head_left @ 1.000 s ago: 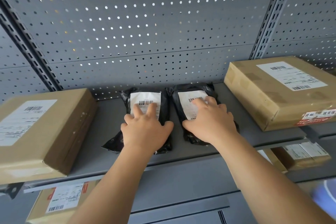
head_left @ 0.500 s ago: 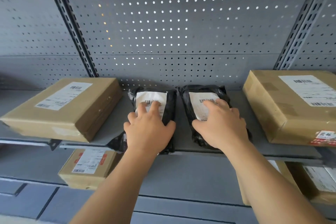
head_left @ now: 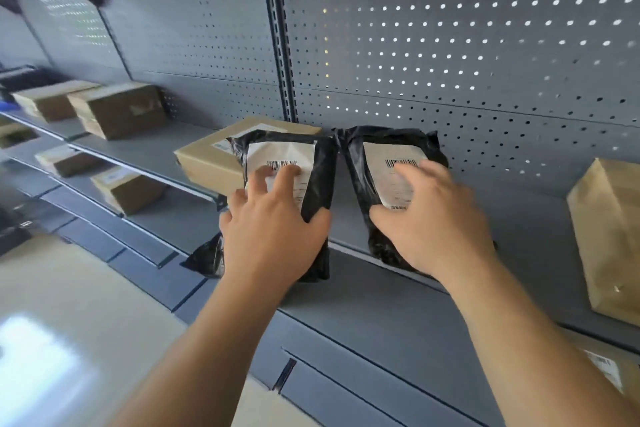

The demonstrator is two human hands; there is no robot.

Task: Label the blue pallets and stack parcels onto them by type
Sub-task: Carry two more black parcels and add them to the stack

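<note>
As left hand [head_left: 273,239] grips left polybag [head_left: 320,170], right hand [head_left: 436,229] right polybag [head_left: 356,163], glossy black, barcode-labelled.

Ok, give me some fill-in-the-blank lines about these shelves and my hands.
1. The left bag and right bag are both ____ in colour.
2. The left hand grips the left bag; the right hand grips the ____ bag.
3. Each white label shows a printed ____.
4. The box behind the left bag is made of ____.
Missing words: black, right, barcode, cardboard.
</note>
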